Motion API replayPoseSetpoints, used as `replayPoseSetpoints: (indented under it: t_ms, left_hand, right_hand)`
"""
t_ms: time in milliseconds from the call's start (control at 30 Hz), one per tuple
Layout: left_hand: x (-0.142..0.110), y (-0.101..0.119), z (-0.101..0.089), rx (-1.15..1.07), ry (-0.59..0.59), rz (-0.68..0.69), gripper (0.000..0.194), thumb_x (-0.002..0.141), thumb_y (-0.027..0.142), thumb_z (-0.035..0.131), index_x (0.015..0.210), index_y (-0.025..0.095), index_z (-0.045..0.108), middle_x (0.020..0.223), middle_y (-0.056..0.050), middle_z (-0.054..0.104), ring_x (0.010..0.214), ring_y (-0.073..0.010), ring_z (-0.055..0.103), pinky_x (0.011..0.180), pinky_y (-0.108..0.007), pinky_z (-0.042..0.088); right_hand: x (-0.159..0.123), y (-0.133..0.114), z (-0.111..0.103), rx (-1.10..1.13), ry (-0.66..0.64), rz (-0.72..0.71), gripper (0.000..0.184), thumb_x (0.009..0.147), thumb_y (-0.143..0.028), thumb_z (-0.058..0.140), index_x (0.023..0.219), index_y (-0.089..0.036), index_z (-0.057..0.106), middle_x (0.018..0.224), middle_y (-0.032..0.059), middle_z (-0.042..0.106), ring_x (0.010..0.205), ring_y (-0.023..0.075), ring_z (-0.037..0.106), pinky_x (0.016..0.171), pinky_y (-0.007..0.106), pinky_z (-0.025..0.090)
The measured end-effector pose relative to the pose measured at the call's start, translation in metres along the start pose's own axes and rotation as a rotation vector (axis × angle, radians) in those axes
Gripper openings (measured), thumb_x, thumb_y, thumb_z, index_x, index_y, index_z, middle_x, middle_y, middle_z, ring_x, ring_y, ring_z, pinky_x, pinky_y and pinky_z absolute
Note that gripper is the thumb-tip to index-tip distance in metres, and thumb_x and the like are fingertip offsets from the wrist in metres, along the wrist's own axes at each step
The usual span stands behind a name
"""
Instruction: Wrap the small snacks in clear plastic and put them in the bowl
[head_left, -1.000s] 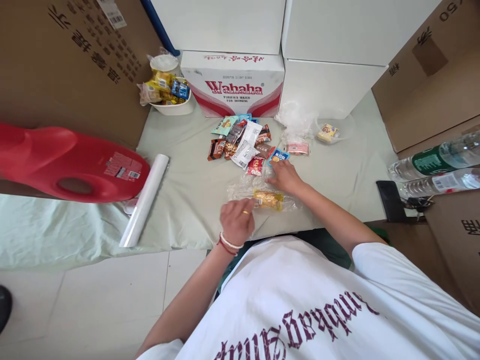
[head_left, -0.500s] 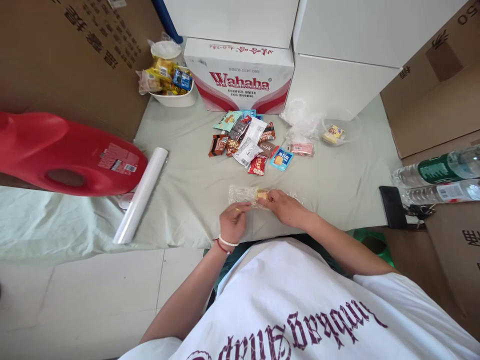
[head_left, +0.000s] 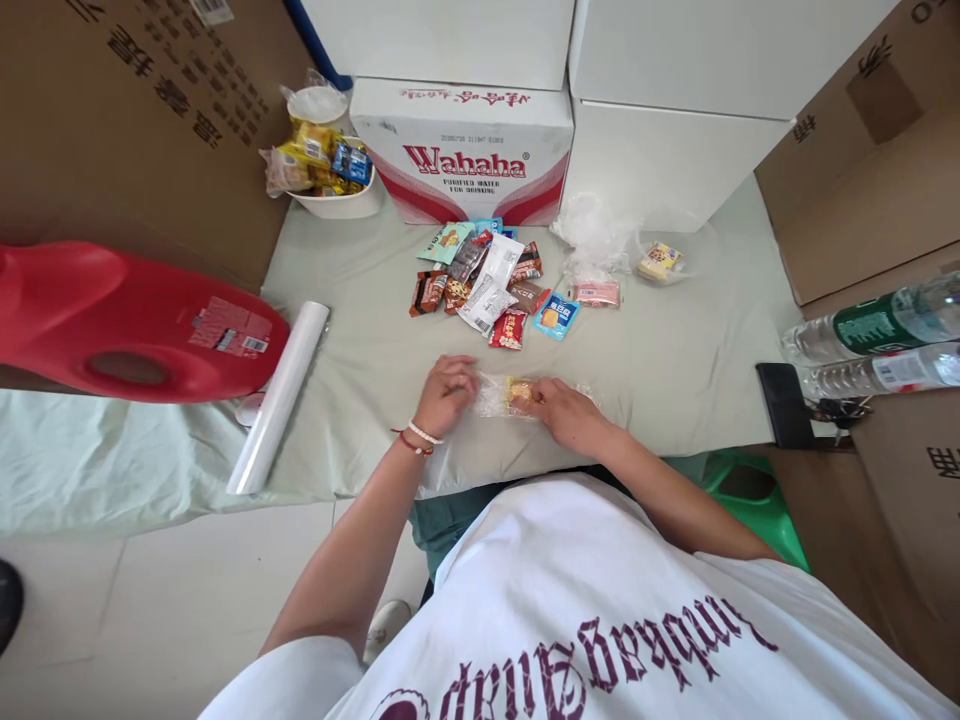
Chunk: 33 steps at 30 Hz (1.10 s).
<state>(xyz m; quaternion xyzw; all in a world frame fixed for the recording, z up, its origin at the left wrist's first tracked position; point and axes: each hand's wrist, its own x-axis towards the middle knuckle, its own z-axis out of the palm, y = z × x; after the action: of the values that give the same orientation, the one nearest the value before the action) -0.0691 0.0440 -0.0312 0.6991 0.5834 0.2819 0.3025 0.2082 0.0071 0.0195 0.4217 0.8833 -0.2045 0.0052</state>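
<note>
A yellow snack in clear plastic wrap (head_left: 508, 394) lies on the pale green cloth (head_left: 660, 360) near its front edge. My left hand (head_left: 445, 393) grips the wrap's left end with curled fingers. My right hand (head_left: 564, 411) presses on the wrap's right end, fingers closed over it. Just beyond lies a pile of small snack packets (head_left: 487, 280), with a blue packet (head_left: 556, 315) and a red one (head_left: 508, 329) nearest my hands.
A roll of cling film (head_left: 280, 396) lies at the left beside a big red jug (head_left: 127, 320). A white bowl of snacks (head_left: 330, 180) and a Wahaha box (head_left: 465, 150) stand at the back. Crumpled plastic (head_left: 596, 240), a wrapped snack (head_left: 658, 262), bottles (head_left: 870, 330) and a black phone (head_left: 782, 403) sit right.
My right hand came back from the blue packet onto the wrapped snack. My left hand moved forward from the cloth's edge to the wrap's left end and closed on it.
</note>
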Motion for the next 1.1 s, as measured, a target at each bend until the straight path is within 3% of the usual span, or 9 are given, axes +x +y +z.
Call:
replayPoseSetpoints:
  t_ms: [133, 267, 367, 467, 567, 700, 833, 933, 1100]
  left_hand:
    - [-0.01, -0.006, -0.009, 0.089, 0.279, -0.179, 0.026, 0.098, 0.03, 0.043, 0.093, 0.017, 0.065, 0.122, -0.016, 0.067, 0.138, -0.0342, 0.046, 0.119, -0.062, 0.035]
    - [-0.017, 0.009, 0.006, 0.188, 0.251, -0.24, 0.038, 0.084, 0.051, 0.07, 0.107, 0.021, 0.064, 0.156, -0.018, 0.047, 0.155, -0.0439, 0.022, 0.123, -0.072, 0.019]
    - [-0.021, 0.025, 0.015, 0.183, 0.218, -0.27, 0.025, 0.079, 0.044, 0.071, 0.086, 0.022, 0.063, 0.14, -0.016, 0.06, 0.138, -0.0381, 0.049, 0.116, -0.062, 0.039]
    - [-0.026, 0.045, 0.018, 0.052, 0.269, -0.3, 0.015, 0.083, 0.038, 0.063, 0.085, 0.022, 0.061, 0.101, -0.008, 0.069, 0.09, -0.0226, 0.067, 0.088, -0.043, 0.058]
    - [-0.032, 0.076, 0.029, -0.043, 0.195, -0.183, 0.013, 0.088, 0.035, 0.06, 0.088, 0.023, 0.064, 0.087, -0.003, 0.07, 0.077, -0.0185, 0.065, 0.076, -0.035, 0.057]
    - [-0.042, 0.11, 0.057, 0.066, -0.06, 0.137, 0.029, 0.097, 0.03, 0.05, 0.117, 0.022, 0.069, 0.125, -0.009, 0.073, 0.118, -0.0249, 0.065, 0.101, -0.044, 0.054]
    - [-0.056, 0.113, 0.074, 0.322, -0.136, 0.209, 0.047, 0.095, 0.023, 0.048, 0.14, 0.017, 0.062, 0.149, -0.013, 0.061, 0.137, -0.0319, 0.054, 0.108, -0.052, 0.047]
    - [-0.063, 0.107, 0.077, 0.383, -0.142, 0.235, 0.057, 0.092, 0.018, 0.049, 0.148, 0.018, 0.056, 0.155, -0.011, 0.056, 0.14, -0.0312, 0.052, 0.111, -0.05, 0.044]
    - [-0.065, 0.103, 0.078, 0.411, -0.157, 0.245, 0.061, 0.09, 0.015, 0.05, 0.151, 0.019, 0.054, 0.156, -0.01, 0.056, 0.141, -0.03, 0.052, 0.11, -0.049, 0.043]
  right_hand:
    - [0.0, -0.002, -0.001, 0.022, -0.014, 0.013, 0.047, 0.105, -0.017, 0.049, 0.146, -0.037, 0.057, 0.12, 0.0077, 0.057, 0.104, 0.0228, 0.053, 0.081, 0.031, 0.044]
    - [0.001, -0.003, -0.003, 0.089, -0.006, 0.033, 0.045, 0.104, -0.016, 0.05, 0.143, -0.034, 0.06, 0.117, 0.0082, 0.059, 0.105, 0.0237, 0.054, 0.084, 0.034, 0.047]
    - [-0.007, 0.001, -0.002, 0.201, 0.048, -0.019, 0.048, 0.098, -0.015, 0.058, 0.144, -0.029, 0.059, 0.128, 0.0105, 0.059, 0.114, 0.0256, 0.055, 0.097, 0.041, 0.049]
    - [-0.019, 0.005, -0.002, 0.292, 0.094, -0.118, 0.06, 0.092, -0.016, 0.067, 0.149, -0.026, 0.054, 0.149, 0.0148, 0.051, 0.134, 0.0301, 0.049, 0.111, 0.051, 0.045]
    - [-0.029, 0.006, -0.003, 0.317, 0.098, -0.15, 0.062, 0.092, -0.016, 0.066, 0.152, -0.025, 0.051, 0.157, 0.0155, 0.046, 0.144, 0.0307, 0.043, 0.117, 0.054, 0.04]
    - [-0.036, 0.01, -0.003, 0.379, 0.095, -0.17, 0.048, 0.096, -0.019, 0.06, 0.145, -0.023, 0.058, 0.155, 0.0133, 0.051, 0.142, 0.029, 0.048, 0.117, 0.052, 0.042]
    - [-0.049, 0.025, 0.007, 0.445, 0.321, 0.092, 0.033, 0.104, -0.026, 0.046, 0.129, -0.025, 0.068, 0.125, 0.011, 0.068, 0.117, 0.0248, 0.063, 0.103, 0.046, 0.054]
    - [-0.062, 0.034, 0.017, 0.241, 0.494, 0.397, 0.033, 0.098, -0.036, 0.06, 0.126, -0.021, 0.068, 0.129, 0.0178, 0.062, 0.119, 0.0351, 0.056, 0.102, 0.057, 0.052]
    - [-0.068, 0.031, 0.013, 0.247, 0.411, 0.414, 0.015, 0.096, -0.029, 0.057, 0.1, -0.02, 0.068, 0.122, 0.0174, 0.063, 0.108, 0.033, 0.059, 0.093, 0.051, 0.054]
